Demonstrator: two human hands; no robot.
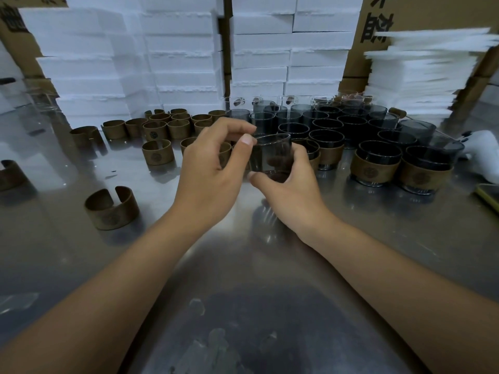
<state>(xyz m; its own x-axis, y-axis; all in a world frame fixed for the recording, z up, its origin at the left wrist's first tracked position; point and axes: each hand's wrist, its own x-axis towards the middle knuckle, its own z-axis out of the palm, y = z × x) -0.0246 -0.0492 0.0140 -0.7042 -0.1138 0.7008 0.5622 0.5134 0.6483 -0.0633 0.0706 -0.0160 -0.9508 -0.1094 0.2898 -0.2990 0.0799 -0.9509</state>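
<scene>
Holding a smoky glass (270,155) above the middle of the tabletop (243,271), the right hand (291,193) wraps it from the right. Its fingers (299,155) are curled round the far wall and its thumb lies along the near side by the base. The left hand (210,171) comes in from the left with its fingers bent, thumb and forefinger closed together at the glass's left rim. The glass is bare and roughly upright. Just behind it, toward the back right of the tabletop, stands a crowd of dark glasses (337,125). The nearest of these, the banded glasses (375,163), wear brown bands. Toward the back left lie many empty brown bands (162,128), open-ended rings standing on edge. One loose band (112,207) sits apart, nearer the left edge. Stacked white boxes (183,49) line the back edge, with a pile of white foam sheets (421,71) at the back right corner. At the right edge a yellow-rimmed phone (488,197) lies flat.
</scene>
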